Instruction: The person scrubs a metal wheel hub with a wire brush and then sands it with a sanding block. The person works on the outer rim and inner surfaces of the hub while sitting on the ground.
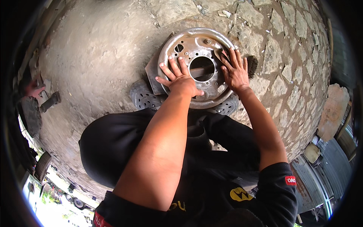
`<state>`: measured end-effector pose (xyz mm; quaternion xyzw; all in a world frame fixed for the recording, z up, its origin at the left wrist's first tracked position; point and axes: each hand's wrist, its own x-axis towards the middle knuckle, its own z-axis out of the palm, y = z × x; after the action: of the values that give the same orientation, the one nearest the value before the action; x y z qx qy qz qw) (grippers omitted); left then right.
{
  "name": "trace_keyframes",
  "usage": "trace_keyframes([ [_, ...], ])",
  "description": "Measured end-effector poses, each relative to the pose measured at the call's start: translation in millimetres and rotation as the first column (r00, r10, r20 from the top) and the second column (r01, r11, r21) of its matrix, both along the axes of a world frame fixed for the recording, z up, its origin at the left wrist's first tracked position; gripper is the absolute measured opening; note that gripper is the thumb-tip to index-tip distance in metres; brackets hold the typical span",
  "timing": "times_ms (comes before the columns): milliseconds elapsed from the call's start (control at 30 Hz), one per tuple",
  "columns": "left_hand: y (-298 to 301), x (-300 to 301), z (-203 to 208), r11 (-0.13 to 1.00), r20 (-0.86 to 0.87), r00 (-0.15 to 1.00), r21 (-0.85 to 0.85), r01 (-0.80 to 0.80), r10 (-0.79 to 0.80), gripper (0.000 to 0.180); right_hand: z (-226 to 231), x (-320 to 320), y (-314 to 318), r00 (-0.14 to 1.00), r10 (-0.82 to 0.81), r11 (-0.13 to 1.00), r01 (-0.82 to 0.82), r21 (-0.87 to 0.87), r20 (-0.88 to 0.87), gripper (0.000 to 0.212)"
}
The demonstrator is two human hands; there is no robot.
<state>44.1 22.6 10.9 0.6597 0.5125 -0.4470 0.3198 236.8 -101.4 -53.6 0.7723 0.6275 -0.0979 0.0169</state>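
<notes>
A round metal brake backing plate, rusty brown with a worn silvery rim, lies in front of me. It has a large centre hole and several smaller ones. My left hand is spread flat on its left side, fingers apart, with nothing in it. On the right side of the plate, my right hand presses a folded brown piece of sandpaper against the surface near the rim. Part of that sheet is hidden under the fingers. Just right of this hand is a dark-bristled brush.
A brown flat-sided support shows under the plate's left edge. My perforated shoes are close below the plate. Rough paving stones cover the ground at right. Corrugated metal sheets stand far right; a tyre is at far left.
</notes>
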Motion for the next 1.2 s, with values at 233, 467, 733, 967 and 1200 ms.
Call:
trace_keyframes([
  [233, 0, 0, 2, 1.000, 0.014, 1.000, -0.014, 0.014, -0.014, 0.161, -6, -1, 24, 0.999, 0.003, 1.000, -0.003, -0.008, 0.037, 0.048],
  [467, -2, 2, -1, 1.000, 0.008, 1.000, 0.013, -0.002, 0.002, 0.160, -3, 18, -2, 0.999, 0.045, 0.998, -0.044, -0.054, 0.008, 0.047],
  [733, 0, 1, 2, 0.999, 0.018, 1.000, -0.031, 0.009, -0.009, 0.162, 1, 19, -8, 0.997, 0.064, 0.997, -0.066, -0.044, -0.050, 0.049],
  [967, -3, -2, 0, 1.000, 0.007, 1.000, 0.012, 0.003, -0.004, 0.160, -2, 7, 22, 0.998, 0.018, 0.999, -0.020, -0.047, -0.052, 0.049],
  [1200, 0, 2, 3, 1.000, 0.001, 1.000, -0.010, 0.007, -0.007, 0.160, 1, 15, -2, 0.999, 0.011, 0.994, -0.016, -0.109, -0.047, 0.048],
])
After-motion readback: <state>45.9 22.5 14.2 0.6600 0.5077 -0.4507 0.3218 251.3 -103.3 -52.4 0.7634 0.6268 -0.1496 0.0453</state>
